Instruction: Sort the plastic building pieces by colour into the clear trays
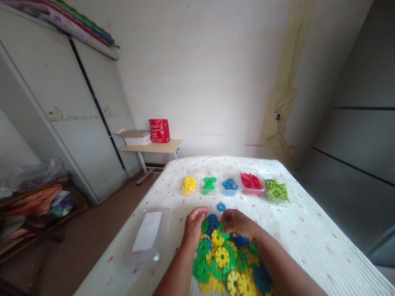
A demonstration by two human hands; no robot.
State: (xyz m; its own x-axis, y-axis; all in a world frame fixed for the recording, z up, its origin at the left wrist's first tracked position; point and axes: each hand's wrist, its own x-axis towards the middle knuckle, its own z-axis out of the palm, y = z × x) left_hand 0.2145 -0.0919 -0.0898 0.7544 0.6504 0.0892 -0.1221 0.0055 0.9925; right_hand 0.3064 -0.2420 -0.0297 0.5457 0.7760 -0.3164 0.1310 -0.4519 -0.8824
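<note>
A loose pile of notched plastic building discs (pixel 222 257) in yellow, green and blue lies on the table in front of me. My right hand (pixel 239 224) is over the pile's far right side, its fingers pinched on a green notched disc (pixel 223 232). At the far left edge of the pile is my left hand (pixel 195 224), fingers curled in and close together. Beside its thumb is another green disc (pixel 205 225); what the curled fingers hold, if anything, is hidden. One blue disc (pixel 221 206) lies apart, just beyond both hands.
Clear tubs stand in a row behind: yellow pieces (pixel 189 184), green pieces (pixel 209 185), blue pieces (pixel 230 185), red pieces (pixel 251 181) and light green pieces (pixel 276 190). To the left is a clear plastic container (pixel 162 234) with white paper (pixel 148 231). A patterned cloth (pixel 308 246) covers the table.
</note>
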